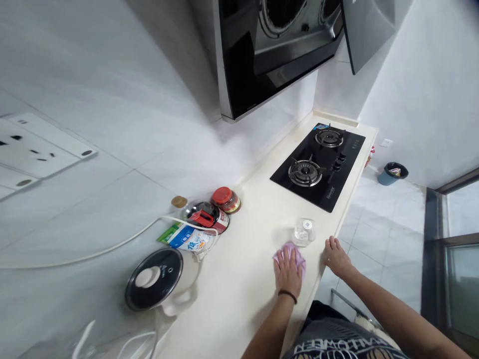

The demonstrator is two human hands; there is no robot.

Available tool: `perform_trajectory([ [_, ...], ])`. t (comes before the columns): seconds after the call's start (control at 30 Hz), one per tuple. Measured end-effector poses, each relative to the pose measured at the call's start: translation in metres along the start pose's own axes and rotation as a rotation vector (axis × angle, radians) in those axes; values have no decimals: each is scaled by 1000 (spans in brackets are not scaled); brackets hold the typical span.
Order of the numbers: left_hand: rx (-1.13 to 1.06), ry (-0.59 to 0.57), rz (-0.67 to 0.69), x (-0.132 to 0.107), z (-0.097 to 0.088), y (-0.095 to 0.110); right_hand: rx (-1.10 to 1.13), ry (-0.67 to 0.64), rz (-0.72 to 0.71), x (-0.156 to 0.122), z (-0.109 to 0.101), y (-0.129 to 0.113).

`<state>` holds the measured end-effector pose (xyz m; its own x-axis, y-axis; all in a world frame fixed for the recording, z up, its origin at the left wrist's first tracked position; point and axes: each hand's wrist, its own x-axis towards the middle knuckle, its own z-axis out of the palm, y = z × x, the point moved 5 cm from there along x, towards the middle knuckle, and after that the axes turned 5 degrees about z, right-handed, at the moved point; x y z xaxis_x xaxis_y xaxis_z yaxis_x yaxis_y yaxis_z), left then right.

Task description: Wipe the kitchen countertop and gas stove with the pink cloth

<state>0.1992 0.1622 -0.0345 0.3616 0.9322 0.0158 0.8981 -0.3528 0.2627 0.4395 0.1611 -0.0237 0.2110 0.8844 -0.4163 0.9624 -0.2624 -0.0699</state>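
Note:
A pink cloth (pixel 300 258) lies bunched on the pale countertop (pixel 239 284), held down by my left hand (pixel 289 277), whose fingers press over it. That wrist wears a dark band. My right hand (pixel 338 258) is closed at the counter's front edge, its fingers curled against it. Just beyond the cloth stands a clear container (pixel 304 233) with a round white label on top; its contents are hard to make out. It is close to the cloth, and neither hand is on it.
Further along sits a black two-burner gas stove (pixel 318 164), under a range hood (pixel 277 60). Along the wall are a red-lidded jar (pixel 225 199), food packets (pixel 190 238) and an electric pot (pixel 160 279) with a white cord. A bin (pixel 392 174) stands on the floor.

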Motion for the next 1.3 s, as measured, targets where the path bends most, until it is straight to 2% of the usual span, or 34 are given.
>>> perform_trajectory([
  [0.13, -56, -42, 146, -63, 13, 18, 6, -25, -11, 0, -4, -1],
  [0.23, -87, -97, 145, -83, 7, 4, 3, -51, -7, 1, -7, -1],
  [0.33, -43, -105, -95, -82, -16, -45, -19, -71, -5, 1, -9, 1],
  [0.43, 8, -42, -427, -80, -50, -116, -22, -72, -12, 0, -11, 1],
  [0.53, 1, 29, -668, -85, -80, -181, -26, -64, -15, 0, -13, 2],
  [0.6, -9, 61, -752, -91, -90, -208, -32, -45, -32, -1, -14, 2],
  [0.63, -10, 78, -778, -95, -92, -214, -33, -32, -41, -1, -13, 2],
  [0.7, 11, 121, -821, -104, -89, -211, -31, -14, -45, 0, -10, 3],
  [0.8, 75, 147, -775, -117, -67, -174, -25, -7, -32, 1, -3, 5],
  [0.93, 82, 55, -437, -117, -25, -99, -14, 20, -36, 2, 2, 5],
  [1.03, 8, 5, -209, -96, -9, -62, -7, 14, -29, 2, 6, 5],
  [1.1, -48, -16, -94, -70, -8, -53, 11, 16, -26, 3, 10, 6],
  [1.17, -78, -25, -22, -36, -12, -56, 39, 34, -51, 5, 16, 6],
  [1.3, -47, -9, -48, 38, -23, -91, 69, 55, -79, 12, 31, 8],
])
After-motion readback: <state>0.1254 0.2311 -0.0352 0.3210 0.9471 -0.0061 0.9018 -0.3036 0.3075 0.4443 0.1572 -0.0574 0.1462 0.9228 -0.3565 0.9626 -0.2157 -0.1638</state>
